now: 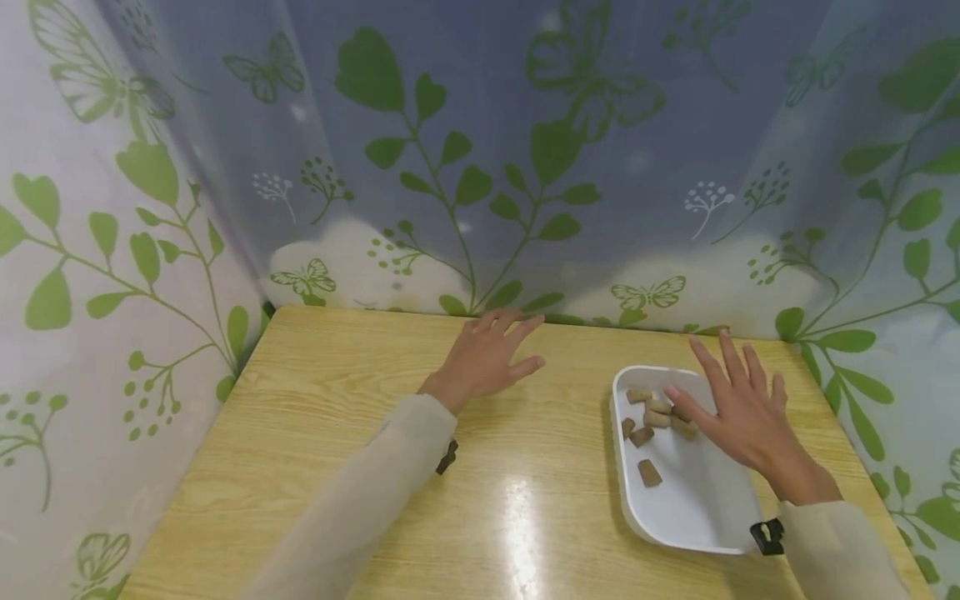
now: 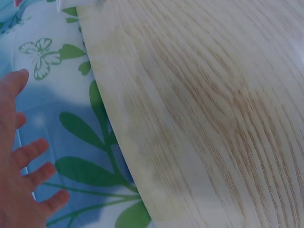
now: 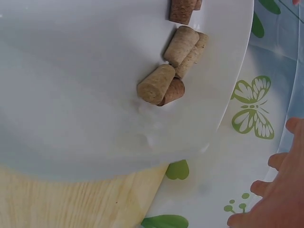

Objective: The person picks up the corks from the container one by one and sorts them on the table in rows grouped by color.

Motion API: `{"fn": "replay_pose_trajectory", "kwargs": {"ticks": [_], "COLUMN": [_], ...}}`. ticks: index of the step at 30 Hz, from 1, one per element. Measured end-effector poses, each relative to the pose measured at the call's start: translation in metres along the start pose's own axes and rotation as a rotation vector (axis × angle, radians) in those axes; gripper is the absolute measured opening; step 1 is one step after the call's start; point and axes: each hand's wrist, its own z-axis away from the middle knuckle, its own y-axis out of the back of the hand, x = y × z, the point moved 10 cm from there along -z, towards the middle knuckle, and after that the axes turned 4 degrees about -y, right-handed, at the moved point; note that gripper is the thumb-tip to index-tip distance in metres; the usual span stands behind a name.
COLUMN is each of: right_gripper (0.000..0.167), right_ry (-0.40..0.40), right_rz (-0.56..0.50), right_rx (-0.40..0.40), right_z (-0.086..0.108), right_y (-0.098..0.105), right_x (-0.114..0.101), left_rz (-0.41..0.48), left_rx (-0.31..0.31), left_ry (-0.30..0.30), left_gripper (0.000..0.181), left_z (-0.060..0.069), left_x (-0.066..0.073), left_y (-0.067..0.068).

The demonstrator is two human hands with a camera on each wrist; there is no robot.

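In the head view a white tray (image 1: pixel 630 508) stands on the right part of the table, with several cork stoppers (image 1: pixel 649 473) lying loose in it, mostly toward its far left. My right hand (image 1: pixel 742 412) is spread above the tray, fingers apart, holding nothing; it hides part of the tray. The right wrist view shows some corks (image 3: pixel 181 45) close together inside the tray. Near the table's back edge is my left hand (image 1: pixel 483 357), its fingers extended and nothing held. Whether it touches the tabletop, I cannot tell.
The wooden table (image 1: pixel 315 400) is bordered at the back by a curtain (image 1: pixel 480 167) printed with green leaves and butterflies. Similar cloth hangs at the left and right sides. Dark bands sit at both wrists.
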Motion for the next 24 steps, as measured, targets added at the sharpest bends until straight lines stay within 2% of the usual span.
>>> {"fn": "replay_pose_trajectory", "kwargs": {"ticks": [7, 16, 24], "right_gripper": [0.09, 0.09, 0.092], "right_ry": [0.015, 0.01, 0.022], "right_rz": [-0.011, -0.007, 0.001], "right_rx": [0.013, 0.037, 0.071], "right_z": [0.015, 0.035, 0.05], "right_y": [0.001, -0.001, -0.011], "right_x": [0.005, 0.015, 0.021], "left_rz": [-0.013, -0.019, -0.027], "left_rx": [-0.006, -0.005, -0.041], "left_ry": [-0.053, -0.13, -0.165], "left_gripper": [0.07, 0.069, 0.066], "left_z": [-0.006, -0.012, -0.02], "left_x": [0.019, 0.052, 0.077], "left_y": [-0.006, -0.01, -0.013]}}
